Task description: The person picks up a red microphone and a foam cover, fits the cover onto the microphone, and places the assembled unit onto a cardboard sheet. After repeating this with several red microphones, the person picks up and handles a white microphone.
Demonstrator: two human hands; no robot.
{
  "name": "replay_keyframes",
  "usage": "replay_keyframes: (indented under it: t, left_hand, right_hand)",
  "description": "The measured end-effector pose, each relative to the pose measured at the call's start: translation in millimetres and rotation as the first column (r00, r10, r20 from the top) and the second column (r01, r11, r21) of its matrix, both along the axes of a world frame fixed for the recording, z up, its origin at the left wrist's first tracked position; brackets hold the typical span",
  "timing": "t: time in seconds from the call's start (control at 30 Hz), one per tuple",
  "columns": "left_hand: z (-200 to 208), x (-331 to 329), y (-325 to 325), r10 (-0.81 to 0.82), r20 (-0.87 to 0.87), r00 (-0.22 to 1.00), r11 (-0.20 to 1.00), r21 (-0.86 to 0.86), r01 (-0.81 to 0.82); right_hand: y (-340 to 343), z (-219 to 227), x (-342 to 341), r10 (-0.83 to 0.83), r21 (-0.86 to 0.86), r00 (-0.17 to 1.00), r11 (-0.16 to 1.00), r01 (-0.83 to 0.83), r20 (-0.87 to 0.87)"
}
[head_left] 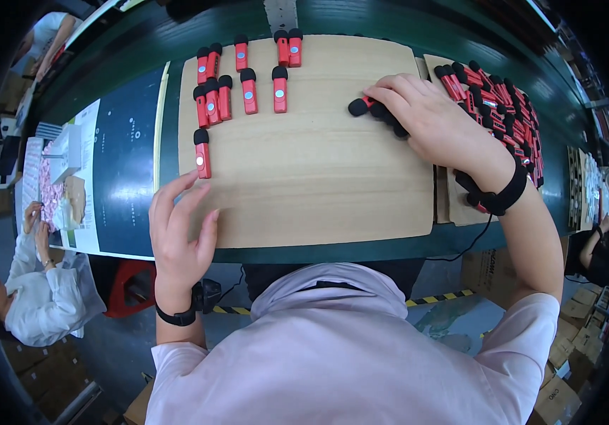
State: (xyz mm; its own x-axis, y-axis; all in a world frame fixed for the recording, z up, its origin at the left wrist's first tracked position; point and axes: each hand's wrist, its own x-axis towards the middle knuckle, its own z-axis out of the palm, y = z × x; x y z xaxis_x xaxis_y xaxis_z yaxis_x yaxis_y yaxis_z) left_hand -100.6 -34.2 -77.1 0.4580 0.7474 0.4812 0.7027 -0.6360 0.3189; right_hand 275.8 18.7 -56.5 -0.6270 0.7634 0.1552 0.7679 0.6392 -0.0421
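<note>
Small red clip-on microphones with black foam tops stand out against a brown cardboard sheet (304,191). My left hand (180,230) is open, fingers apart, its fingertips by the lower end of a single microphone (203,159) on the left side. Whether they touch it I cannot tell. At the right of the sheet, my right hand (435,124) curls over a few microphones (358,107); their black tops poke out under the fingers, and the palm hides most of their bodies. Farther left lie two uneven rows, among them one microphone (280,92) and a pair (295,49).
A heap of similar microphones (524,120) covers another cardboard piece on the right. The green table (333,21) runs beneath the sheets. A blue-black panel (127,156) lies left. A co-worker in white (49,301) handles small pink pieces (51,184); another person's arm (593,244) shows far right.
</note>
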Motion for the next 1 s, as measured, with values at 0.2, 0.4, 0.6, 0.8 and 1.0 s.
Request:
replay_keyframes:
  t: [0.2, 0.4, 0.6, 0.8, 1.0]
  left_hand:
    - [-2.3, 6.5, -6.6, -0.046, 0.080, 0.996, 0.999, -0.019, 0.048]
    - [7.2, 24.5, -11.2, -0.135, 0.121, 0.984, 0.990, -0.030, 0.139]
    - [24.7, 58.0, -12.8, -0.235, 0.243, 0.941, 0.964, -0.069, 0.259]
    - [31.3, 82.0, -7.3, -0.419, 0.237, 0.877, 0.892, -0.075, 0.446]
    - [18.1, 85.4, -16.9, -0.329, 0.525, 0.785, 0.867, -0.163, 0.472]
  right_hand:
    - [4.6, 3.4, -3.9, 0.001, -0.090, 1.000, 0.996, -0.001, -0.001]
    - [2.1, 9.2, -5.4, -0.079, -0.199, 0.982, 0.979, 0.044, -0.169]
    - [-46.1, 35.3, -45.3, -0.323, -0.672, 0.819, 0.734, -0.100, -0.474]
    - [-78.2, 45.3, -61.7, -0.430, -0.863, 0.785, 0.438, -0.251, -0.446]
    - [-113.4, 9.8, -47.0, -0.784, -0.703, 0.108, 0.476, -0.528, -0.611]
